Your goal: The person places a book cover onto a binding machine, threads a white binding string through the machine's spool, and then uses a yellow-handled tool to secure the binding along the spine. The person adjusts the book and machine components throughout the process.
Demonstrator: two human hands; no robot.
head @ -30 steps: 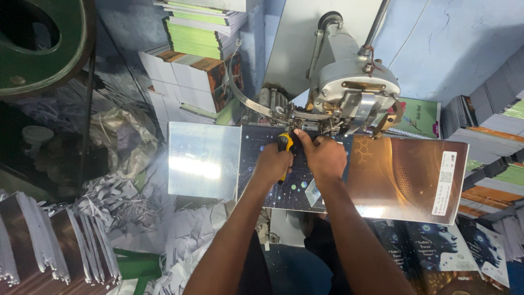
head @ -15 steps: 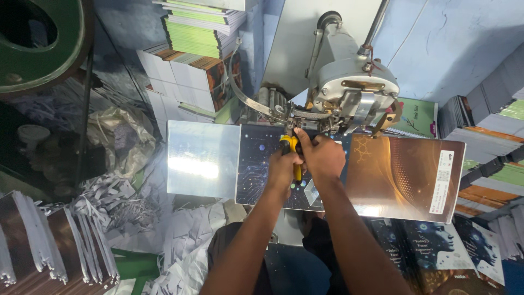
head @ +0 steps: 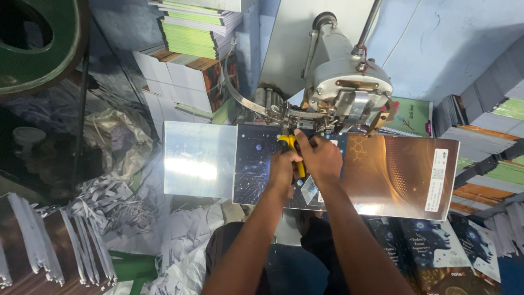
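A glossy sheet (head: 199,158) lies left. The left hand (head: 282,172) grips yellow-handled pliers (head: 292,153) at the dark cover's (head: 256,169) top edge; the right hand (head: 322,158) closes beside it (under the grey machine head (head: 346,90)).

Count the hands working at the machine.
2: the left hand and the right hand, close together on a yellow-handled tool under the grey machine head, above the dark cover.

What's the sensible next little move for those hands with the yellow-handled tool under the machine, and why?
Probably a small squeeze or nudge of the yellow-handled pliers. Both the left hand and the right hand grip them, the tip sits right at the machine head, and the open cover lies flat beneath.
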